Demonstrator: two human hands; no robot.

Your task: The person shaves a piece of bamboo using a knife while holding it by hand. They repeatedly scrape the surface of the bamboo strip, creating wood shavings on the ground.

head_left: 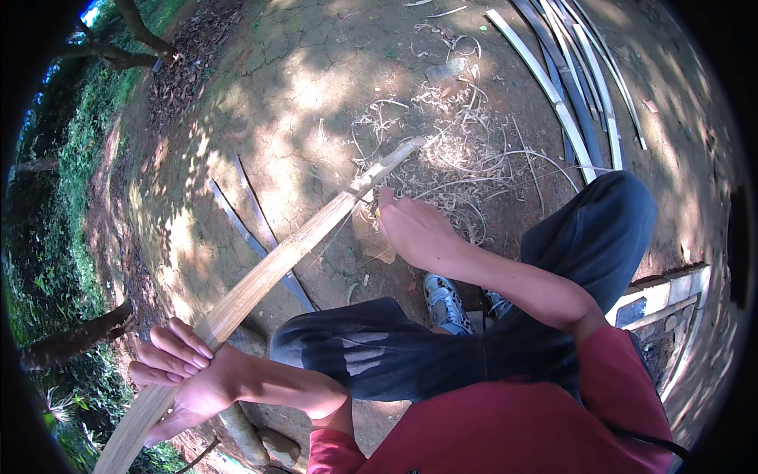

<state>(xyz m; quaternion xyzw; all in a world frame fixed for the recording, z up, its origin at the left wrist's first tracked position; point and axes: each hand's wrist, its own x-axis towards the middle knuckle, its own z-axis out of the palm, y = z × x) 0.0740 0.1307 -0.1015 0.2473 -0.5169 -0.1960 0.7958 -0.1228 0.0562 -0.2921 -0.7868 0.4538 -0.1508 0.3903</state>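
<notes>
A long pale bamboo strip slants from the lower left up to the middle of the head view. My left hand is closed around its lower part, thumb beneath and fingers over the top. Toward the far end, my right hand is closed on a small yellow-handled tool, held against the strip's edge. Fingers hide most of this tool; it looks like a knife. Beyond the tool, the strip's upper end looks narrower and rougher, and a thin sliver hangs under it.
Curly shavings are heaped on the dirt ahead. Several long split strips lie at the far right, and two dark strips lie left of centre. My bent knees frame the work. Tree trunks and greenery border the left; a low pale brick edge is at right.
</notes>
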